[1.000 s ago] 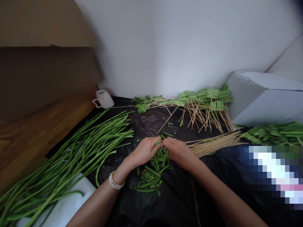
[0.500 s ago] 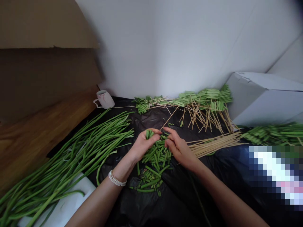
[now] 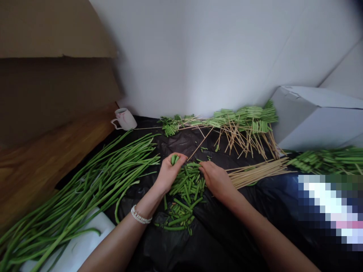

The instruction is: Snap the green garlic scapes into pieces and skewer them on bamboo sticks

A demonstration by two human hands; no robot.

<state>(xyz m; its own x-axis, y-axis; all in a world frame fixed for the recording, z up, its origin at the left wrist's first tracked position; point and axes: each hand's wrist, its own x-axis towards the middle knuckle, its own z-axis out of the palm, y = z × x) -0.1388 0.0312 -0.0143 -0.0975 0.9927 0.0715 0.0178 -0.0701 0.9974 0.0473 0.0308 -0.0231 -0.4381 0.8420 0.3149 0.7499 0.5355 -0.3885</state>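
Observation:
My left hand (image 3: pixel 170 170) is closed around several short cut pieces of long bean (image 3: pixel 175 159), whose ends show above the fingers. Just beyond its fingertips lies the near end of a bamboo skewer (image 3: pixel 200 143); whether the hand touches it I cannot tell. My right hand (image 3: pixel 215 177) pinches the end of a cut bean piece (image 3: pixel 194 164) at the top of the heap. That heap of cut beans (image 3: pixel 185 190) spreads below and between both hands on a black plastic sheet (image 3: pixel 170 253).
Whole long beans (image 3: pixel 93 189) lie at left, partly over a white box (image 3: pixel 96 226). A mug (image 3: pixel 125 119) stands behind them. Bare skewers (image 3: pixel 258 173) lie at right, loaded bean skewers (image 3: pixel 249 115) along the wall, and more beans (image 3: pixel 329 160) by a white carton (image 3: pixel 320 121).
My left hand has drawn slightly left and down. My right hand's fingers have come down from beside the left fingertips and closed on a bean piece of the heap.

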